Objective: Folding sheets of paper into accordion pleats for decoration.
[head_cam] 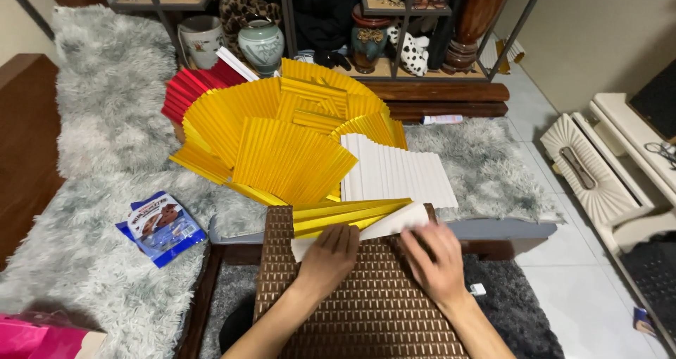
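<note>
On a brown woven surface (366,310) lies a sheet of paper (366,218), yellow on one side and white on the other, partly pleated. My left hand (329,255) presses flat on its near edge, fingers together. My right hand (436,257) presses on its white right end and looks blurred. Beyond them lies a pile of pleated yellow sheets (282,141), a pleated white sheet (394,172) and pleated red sheets (193,88) at the back left.
A grey shaggy rug (105,162) covers the floor. A blue snack packet (162,227) lies at left, something pink (35,338) at bottom left. A dark shelf with vases and jars (366,42) stands behind. A cream tissue box (588,169) sits at right.
</note>
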